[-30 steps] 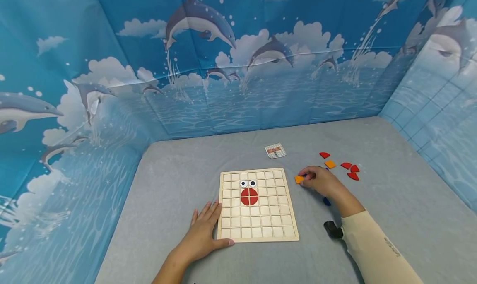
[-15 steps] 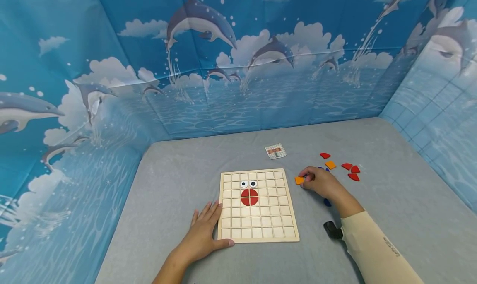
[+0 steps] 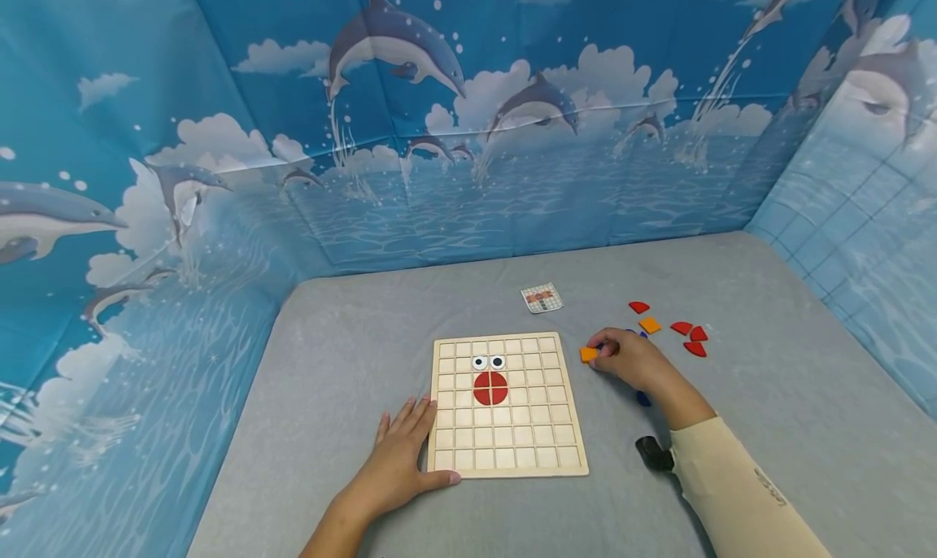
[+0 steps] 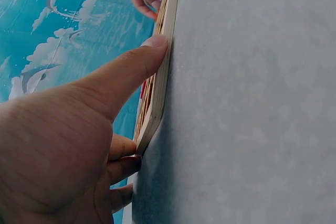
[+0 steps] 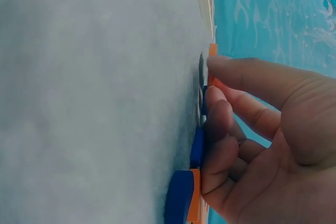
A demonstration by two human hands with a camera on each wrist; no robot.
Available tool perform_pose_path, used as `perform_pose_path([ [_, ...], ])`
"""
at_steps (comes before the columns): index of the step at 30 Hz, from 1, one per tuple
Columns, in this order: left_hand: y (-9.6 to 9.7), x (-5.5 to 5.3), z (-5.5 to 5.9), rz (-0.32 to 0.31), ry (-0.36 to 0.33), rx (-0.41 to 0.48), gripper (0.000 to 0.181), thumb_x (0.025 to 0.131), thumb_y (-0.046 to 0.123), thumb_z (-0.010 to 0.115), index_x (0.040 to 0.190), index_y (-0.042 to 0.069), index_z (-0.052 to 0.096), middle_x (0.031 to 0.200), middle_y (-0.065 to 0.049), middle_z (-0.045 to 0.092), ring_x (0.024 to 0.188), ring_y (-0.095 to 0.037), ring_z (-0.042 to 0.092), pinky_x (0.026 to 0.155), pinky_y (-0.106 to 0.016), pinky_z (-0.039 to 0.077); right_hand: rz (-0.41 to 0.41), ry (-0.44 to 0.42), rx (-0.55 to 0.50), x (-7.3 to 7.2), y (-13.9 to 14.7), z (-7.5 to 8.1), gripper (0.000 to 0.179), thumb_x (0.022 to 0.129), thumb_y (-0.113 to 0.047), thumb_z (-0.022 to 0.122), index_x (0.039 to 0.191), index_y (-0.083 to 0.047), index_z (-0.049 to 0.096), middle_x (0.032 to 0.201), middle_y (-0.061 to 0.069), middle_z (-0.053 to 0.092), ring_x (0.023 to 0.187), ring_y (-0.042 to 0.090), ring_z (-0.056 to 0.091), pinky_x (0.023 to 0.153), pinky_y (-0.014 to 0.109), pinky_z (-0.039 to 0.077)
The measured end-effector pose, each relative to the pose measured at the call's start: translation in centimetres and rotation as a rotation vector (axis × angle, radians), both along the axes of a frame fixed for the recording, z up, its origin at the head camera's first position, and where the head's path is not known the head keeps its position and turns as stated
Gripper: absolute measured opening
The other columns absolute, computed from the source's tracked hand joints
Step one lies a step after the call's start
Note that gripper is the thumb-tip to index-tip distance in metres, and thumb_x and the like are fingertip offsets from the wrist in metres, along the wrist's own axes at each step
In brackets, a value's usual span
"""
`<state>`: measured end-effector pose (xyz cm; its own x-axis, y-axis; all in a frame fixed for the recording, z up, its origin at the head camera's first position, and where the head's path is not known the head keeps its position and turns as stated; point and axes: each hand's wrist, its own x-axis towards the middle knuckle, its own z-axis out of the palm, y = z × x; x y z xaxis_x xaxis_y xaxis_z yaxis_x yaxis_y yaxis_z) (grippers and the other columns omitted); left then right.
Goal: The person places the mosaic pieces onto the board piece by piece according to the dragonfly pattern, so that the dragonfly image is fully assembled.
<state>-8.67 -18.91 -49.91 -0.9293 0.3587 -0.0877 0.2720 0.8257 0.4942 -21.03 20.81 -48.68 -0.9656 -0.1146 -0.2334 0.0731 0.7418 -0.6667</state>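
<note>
Beside the right edge of a wooden grid board [image 3: 523,436], my right hand [image 3: 629,356] pinches an orange square tile [image 3: 588,355] between thumb and fingers. The right wrist view shows that tile [image 5: 212,51] at the fingertips, just over the cloth. My left hand [image 3: 395,464] rests at the board's lower left corner, straight fingers along the left side and thumb on the front edge [image 4: 167,56]. Set in the grid are two white eye tiles [image 3: 488,363] above a red circle [image 3: 490,388] of quarter pieces. Blue pieces [image 5: 180,198] lie under my right hand, partly hidden.
Several red quarter pieces [image 3: 695,349] and another orange tile [image 3: 649,325] lie right of the board. A small printed pattern card [image 3: 542,298] lies behind it. A black object [image 3: 654,453] sits by my right sleeve. A dolphin-print curtain [image 3: 468,200] borders the grey cloth surface [image 3: 351,338].
</note>
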Motion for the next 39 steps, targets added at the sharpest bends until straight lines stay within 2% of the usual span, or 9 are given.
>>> perform_pose_path([
  [9, -0.2, 0.1, -0.3, 0.009, -0.010, -0.008, 0.113, 0.075, 0.063, 0.080, 0.159, 0.006, 0.031, 0.167, -0.012, 0.029, 0.156, -0.038, 0.019, 0.120, -0.071, 0.008, 0.002, 0.030, -0.088, 0.4, -0.6, 0.9, 0.028, 0.094, -0.021, 0.070, 0.119, -0.008, 0.065, 0.090, 0.005, 0.060, 0.078, 0.021, 0.053, 0.068, 0.032, 0.043],
  [14, -0.2, 0.0, -0.3, 0.011, -0.015, -0.007, 0.113, 0.075, 0.063, 0.080, 0.159, 0.006, 0.031, 0.167, -0.012, 0.029, 0.157, -0.037, 0.019, 0.120, -0.070, 0.008, 0.036, 0.050, -0.131, 0.8, -1.9, 1.8, 0.027, 0.094, -0.019, 0.070, 0.119, -0.011, 0.066, 0.093, 0.006, 0.061, 0.075, 0.022, 0.053, 0.064, 0.032, 0.045],
  [26, -0.2, -0.1, -0.2, 0.008, -0.007, -0.014, 0.113, 0.075, 0.064, 0.079, 0.159, 0.006, 0.030, 0.167, -0.013, 0.029, 0.156, -0.038, 0.020, 0.120, -0.071, 0.008, 0.141, 0.084, -0.142, 1.5, -5.7, 3.2, 0.024, 0.091, -0.015, 0.072, 0.114, -0.012, 0.067, 0.091, 0.004, 0.060, 0.076, 0.019, 0.053, 0.062, 0.029, 0.046],
  [32, -0.1, -0.1, -0.2, 0.005, 0.001, -0.021, 0.113, 0.075, 0.064, 0.079, 0.159, 0.005, 0.031, 0.166, -0.013, 0.030, 0.156, -0.038, 0.021, 0.120, -0.071, 0.010, 0.213, 0.105, -0.143, 1.5, -7.2, 2.8, 0.021, 0.091, -0.010, 0.071, 0.111, -0.012, 0.068, 0.088, 0.003, 0.060, 0.077, 0.018, 0.053, 0.063, 0.028, 0.047],
  [39, -0.1, -0.1, -0.1, 0.012, -0.016, -0.014, 0.113, 0.075, 0.063, 0.080, 0.159, 0.006, 0.031, 0.167, -0.012, 0.029, 0.156, -0.037, 0.020, 0.120, -0.071, 0.009, 0.225, 0.082, -0.134, 1.3, -8.4, 1.9, 0.020, 0.089, -0.011, 0.074, 0.108, -0.013, 0.068, 0.085, 0.002, 0.058, 0.075, 0.017, 0.052, 0.062, 0.027, 0.045],
])
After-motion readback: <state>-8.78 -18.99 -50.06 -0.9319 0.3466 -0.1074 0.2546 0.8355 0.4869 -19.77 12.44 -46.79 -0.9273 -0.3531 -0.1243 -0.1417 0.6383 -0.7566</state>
